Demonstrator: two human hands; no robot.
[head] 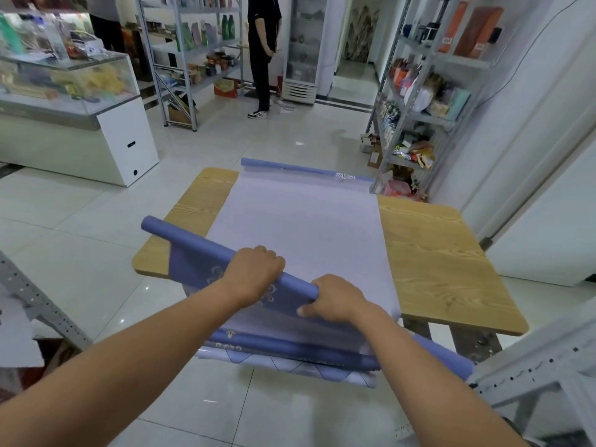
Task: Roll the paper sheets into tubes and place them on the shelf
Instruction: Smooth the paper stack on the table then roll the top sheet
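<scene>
A long paper sheet (300, 221), pale on top and purple-blue underneath, lies across the wooden table (432, 253). Its near end is rolled into a purple tube (180, 235) that runs diagonally from the left to the lower right. My left hand (253, 269) grips the tube from above near its middle. My right hand (335, 300) holds the tube and the sheet just to the right of it. The sheet's far end (303, 169) curls into a small roll at the table's far edge. More purple and patterned sheets (290, 356) hang off the near edge, below my hands.
Metal shelf racks stand at the right (419, 117) and at the back left (190, 59), both holding goods. A glass display counter (64, 101) fills the left. A person (263, 56) stands at the back. A grey rack frame (532, 375) is at the lower right.
</scene>
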